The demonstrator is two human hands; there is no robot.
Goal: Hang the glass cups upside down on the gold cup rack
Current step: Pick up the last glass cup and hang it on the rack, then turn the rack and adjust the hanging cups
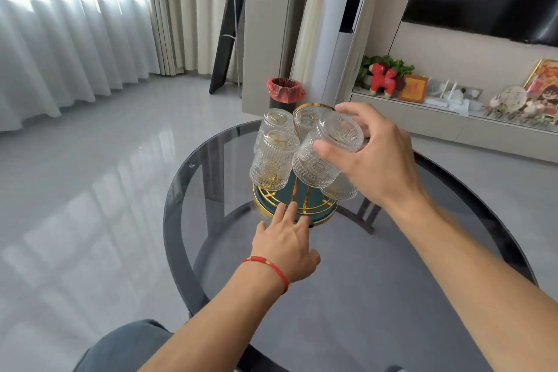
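Observation:
The gold cup rack [314, 106] stands on a round green base [318, 216] at the middle of a dark glass table [392, 266]. Several ribbed glass cups hang on it upside down, one at the front left [271, 163], others behind [276, 121]. My right hand [371, 157] grips an upside-down glass cup [326, 154] at the rack's right side, thumb in front and fingers over its bottom. Another cup [339, 189] shows below that hand. My left hand [285, 243], with a red string at the wrist, rests its spread fingers on the base's front edge.
A bin with a red liner [285, 92] stands on the floor behind the table. A low shelf with ornaments [453, 93] runs along the right wall under a dark screen. Curtains hang at the left. My knee [126, 347] is at the table's near edge.

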